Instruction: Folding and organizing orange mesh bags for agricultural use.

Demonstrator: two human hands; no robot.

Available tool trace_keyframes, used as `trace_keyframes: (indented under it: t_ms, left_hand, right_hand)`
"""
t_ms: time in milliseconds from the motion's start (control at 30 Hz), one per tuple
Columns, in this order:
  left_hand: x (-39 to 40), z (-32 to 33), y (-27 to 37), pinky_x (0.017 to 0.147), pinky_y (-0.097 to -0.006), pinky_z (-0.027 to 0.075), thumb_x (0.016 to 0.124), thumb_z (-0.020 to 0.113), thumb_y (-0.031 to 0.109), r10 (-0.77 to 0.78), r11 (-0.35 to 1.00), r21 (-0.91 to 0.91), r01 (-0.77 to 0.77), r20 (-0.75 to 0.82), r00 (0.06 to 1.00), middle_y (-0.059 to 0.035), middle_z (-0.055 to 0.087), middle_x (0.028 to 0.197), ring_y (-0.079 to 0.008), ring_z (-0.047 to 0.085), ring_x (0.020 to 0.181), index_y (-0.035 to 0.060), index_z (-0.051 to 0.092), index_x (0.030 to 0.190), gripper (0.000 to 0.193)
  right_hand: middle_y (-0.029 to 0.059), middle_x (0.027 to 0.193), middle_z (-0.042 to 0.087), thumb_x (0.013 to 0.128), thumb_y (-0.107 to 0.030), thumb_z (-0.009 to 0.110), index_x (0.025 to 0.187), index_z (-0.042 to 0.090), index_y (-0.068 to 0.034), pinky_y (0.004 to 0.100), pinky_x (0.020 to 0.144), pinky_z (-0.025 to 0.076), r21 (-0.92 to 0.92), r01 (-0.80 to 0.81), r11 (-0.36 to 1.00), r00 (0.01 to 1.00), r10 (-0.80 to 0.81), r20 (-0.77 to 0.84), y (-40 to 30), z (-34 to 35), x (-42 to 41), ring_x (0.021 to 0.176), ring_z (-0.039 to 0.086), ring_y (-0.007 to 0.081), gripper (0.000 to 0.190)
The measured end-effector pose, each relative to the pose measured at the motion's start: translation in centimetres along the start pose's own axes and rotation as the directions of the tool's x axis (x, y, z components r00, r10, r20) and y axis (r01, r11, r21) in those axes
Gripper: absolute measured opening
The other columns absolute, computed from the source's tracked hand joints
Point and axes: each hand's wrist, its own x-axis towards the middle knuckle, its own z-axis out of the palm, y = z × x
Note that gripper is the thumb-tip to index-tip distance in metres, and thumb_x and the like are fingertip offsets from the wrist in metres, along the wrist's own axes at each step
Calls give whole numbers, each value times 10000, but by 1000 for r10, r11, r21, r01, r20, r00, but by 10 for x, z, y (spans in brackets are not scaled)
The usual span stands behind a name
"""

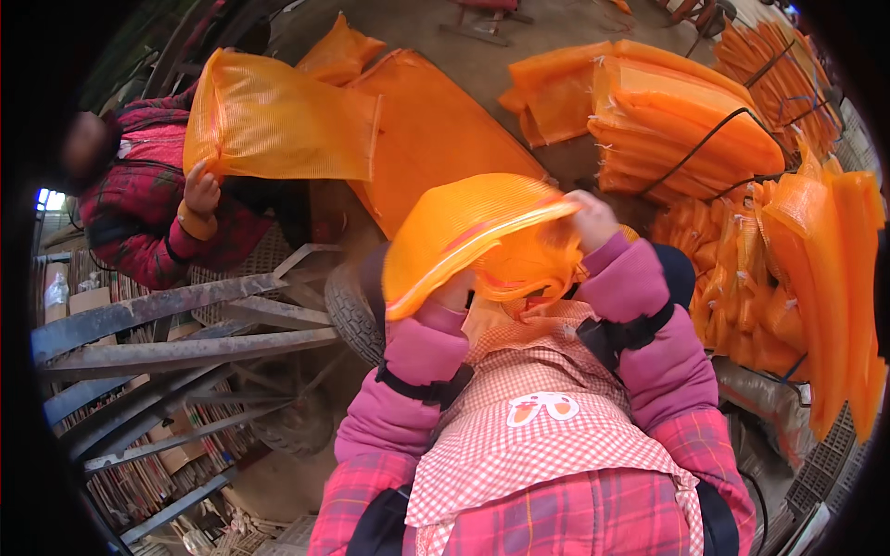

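Note:
An orange mesh bag [462, 229] is lifted above my lap, its pale hemmed edge curving across the front. At the bag's right end, my right hand [594, 219] grips the hem and looks slightly blurred. My left hand [455, 288] is under the left part of the hem; its fingers are mostly hidden by the mesh, so their hold cannot be made out. More orange mesh bunches between my wrists over my checked apron [549, 410]. Beyond my knees lies a flat pile of orange mesh bags [445, 132].
Another person [153, 187] at the left holds up an orange mesh bag [278, 118]. Strapped bundles of bags [681, 118] stand at the right, with hanging bags [827, 278] nearer me. A metal frame [188, 347] and a tyre [354, 313] are at my left.

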Motion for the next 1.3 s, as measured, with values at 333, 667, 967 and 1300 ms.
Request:
trace_keyframes:
  t_ms: [333, 667, 967, 1300]
  left_hand:
    - [6, -48, 4, 707, -292, 474, 711, 496, -24, -138, 971, 88, 221, -551, 823, -118, 525, 1016, -195, 560, 834, 34, 445, 1092, 388]
    - [18, 22, 75, 952, -444, 291, 598, 690, 209, 502, 171, 948, -267, 149, 852, -135, 410, 1245, -324, 366, 1185, 120, 536, 1113, 545]
    - [65, -100, 43, 826, -411, 426, 703, 510, 110, 629, 175, 980, -91, -40, 777, -122, 608, 949, -308, 557, 916, 77, 610, 956, 274]
    - [64, -70, 28, 732, -277, 473, 776, 540, 32, 414, 872, 409, -270, -321, 852, -101, 608, 893, -178, 592, 808, 13, 564, 1010, 236]
  right_hand:
    - [116, 949, 605, 883, -154, 449, 1035, 542, 8, 343, 837, 456, 732, 31, 680, 993, 61, -99, 0, -53, 22, 878, 582, 208, 241]
    - [46, 846, 588, 754, 68, 447, 890, 562, -15, 227, 653, 451, 75, 179, 981, 982, -183, 45, 3, 27, -26, 742, 550, 101, 197]
    - [158, 725, 517, 659, 43, 500, 778, 533, -30, 336, 630, 434, -455, 344, 822, 914, -403, -37, 26, -4, -34, 700, 546, 308, 144]
    - [125, 955, 563, 769, -135, 577, 994, 529, -89, 368, 734, 459, -760, 76, 646, 855, -435, -284, -6, -68, -59, 880, 555, 319, 235]
